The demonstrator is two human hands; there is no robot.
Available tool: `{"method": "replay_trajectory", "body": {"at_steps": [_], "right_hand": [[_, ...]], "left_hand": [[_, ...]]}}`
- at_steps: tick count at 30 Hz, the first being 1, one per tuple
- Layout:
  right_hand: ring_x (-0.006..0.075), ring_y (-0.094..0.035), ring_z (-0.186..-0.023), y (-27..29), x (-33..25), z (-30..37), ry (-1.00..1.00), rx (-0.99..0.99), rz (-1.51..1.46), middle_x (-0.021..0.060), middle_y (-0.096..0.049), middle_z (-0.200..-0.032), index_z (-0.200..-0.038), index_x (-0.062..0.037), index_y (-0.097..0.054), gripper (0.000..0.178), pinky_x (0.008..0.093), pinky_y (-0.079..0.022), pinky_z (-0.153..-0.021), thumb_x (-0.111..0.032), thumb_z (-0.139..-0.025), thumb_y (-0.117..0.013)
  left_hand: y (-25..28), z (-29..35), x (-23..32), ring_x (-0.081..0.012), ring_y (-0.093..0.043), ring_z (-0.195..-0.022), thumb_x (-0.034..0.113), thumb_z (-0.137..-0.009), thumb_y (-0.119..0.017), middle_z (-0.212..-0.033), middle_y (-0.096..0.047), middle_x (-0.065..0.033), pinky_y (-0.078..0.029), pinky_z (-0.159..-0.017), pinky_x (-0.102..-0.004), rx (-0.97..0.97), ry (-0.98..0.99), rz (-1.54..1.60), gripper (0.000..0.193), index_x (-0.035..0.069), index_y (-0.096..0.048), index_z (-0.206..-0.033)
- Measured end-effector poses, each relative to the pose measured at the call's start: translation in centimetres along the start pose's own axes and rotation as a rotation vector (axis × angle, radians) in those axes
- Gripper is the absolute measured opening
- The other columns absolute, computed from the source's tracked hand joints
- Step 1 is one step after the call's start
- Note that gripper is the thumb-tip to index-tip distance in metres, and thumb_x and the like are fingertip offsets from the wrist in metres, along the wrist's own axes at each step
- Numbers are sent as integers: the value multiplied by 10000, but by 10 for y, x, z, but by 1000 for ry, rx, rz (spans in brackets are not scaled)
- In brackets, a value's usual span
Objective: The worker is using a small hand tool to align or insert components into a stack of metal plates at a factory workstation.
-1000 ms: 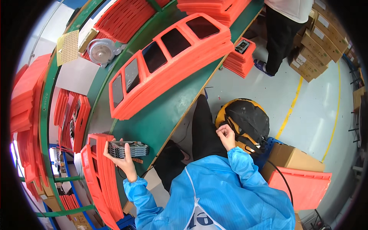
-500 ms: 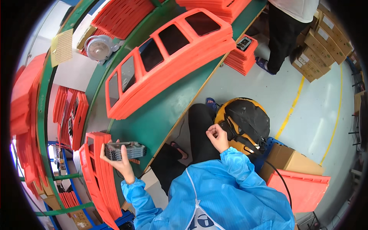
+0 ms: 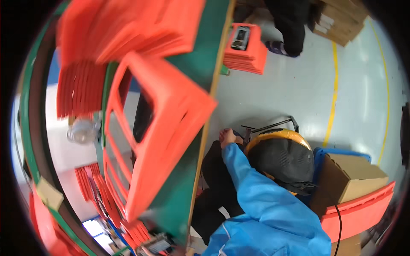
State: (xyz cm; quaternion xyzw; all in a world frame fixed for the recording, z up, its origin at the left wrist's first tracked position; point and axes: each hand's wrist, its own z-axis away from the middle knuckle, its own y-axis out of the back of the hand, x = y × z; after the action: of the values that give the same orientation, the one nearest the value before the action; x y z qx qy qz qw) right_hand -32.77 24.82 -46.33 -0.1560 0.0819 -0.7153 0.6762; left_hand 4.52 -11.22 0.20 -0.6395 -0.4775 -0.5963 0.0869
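Observation:
At the lower left edge, my left hand [image 3: 146,251] is partly cut off and blurred. It is closed on a stack of flat grey phone-sized parts [image 3: 159,244], low over the green bench beside some red foam trays. Out past the bench edge, above my dark-trousered leg, my right hand [image 3: 228,137] has its fingers curled in. Whatever may be between them is hidden. A tall stack of red foam trays [image 3: 171,141] with rectangular openings stands on the bench between my hands. Dark glossy panels [image 3: 143,119] show in its openings.
More red foam trays [image 3: 136,30] lie farther up the green bench [image 3: 205,47]. A small fan [image 3: 83,131] stands by the shelving. Right of me are a black-and-yellow bag [image 3: 282,158] and an open cardboard box [image 3: 358,175]. A person's leg [image 3: 294,25] shows near a low red tray stack [image 3: 247,57].
My view has swung, and the tray stack looks nearer and steeper. My left hand with the grey stack has shifted to the bottom edge. My right hand has reached farther out, up and left.

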Motion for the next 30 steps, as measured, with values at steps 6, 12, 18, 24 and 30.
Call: {"method": "replay_trajectory", "body": {"at_steps": [6,12,18,24,30], "right_hand": [[216,-613,-644,-46,-19,-132,156,336,37,101,-643,-825,-913,-28,-573,150,307,-470,-516,-175,-915,-539],[324,-635,-675,7,-46,-287,-206,866,-42,186,-706,-835,-890,74,-671,293,443,-522,-624,-168,-917,-507],[301,-645,-666,147,-106,-403,295,336,-634,169,-654,-804,-1028,22,-597,193,414,-546,-588,-108,-898,-536],[290,-643,-705,32,-31,-316,25,857,-640,176,-700,-902,-968,65,-651,216,438,-540,-619,-136,-906,-605],[306,-680,-829,51,-50,-323,40,869,-589,188,-714,-1005,-1002,61,-674,278,448,-566,-733,-194,-892,-658]], "left_hand": [[16,-48,12,-405,-443,-1313,32,-938,-596,-1460,-432,-250,-274,-1121,-559,-58,-641,-1023,500,43,-468,-1422],[-92,-117,68,-387,-467,-1251,89,-943,-583,-1407,-459,-230,-305,-1068,-538,-177,-647,-979,477,51,-479,-1407],[-183,-158,63,-369,-491,-1190,146,-947,-570,-1354,-487,-210,-336,-1015,-518,-366,-501,-839,460,59,-489,-1392],[-201,-128,125,-351,-514,-1128,203,-952,-556,-1301,-515,-190,-367,-961,-497,-205,-499,-891,450,67,-499,-1378],[-238,-120,127,-333,-538,-1066,260,-957,-543,-1248,-542,-171,-398,-908,-476,-230,-357,-811,448,74,-510,-1363]]}}
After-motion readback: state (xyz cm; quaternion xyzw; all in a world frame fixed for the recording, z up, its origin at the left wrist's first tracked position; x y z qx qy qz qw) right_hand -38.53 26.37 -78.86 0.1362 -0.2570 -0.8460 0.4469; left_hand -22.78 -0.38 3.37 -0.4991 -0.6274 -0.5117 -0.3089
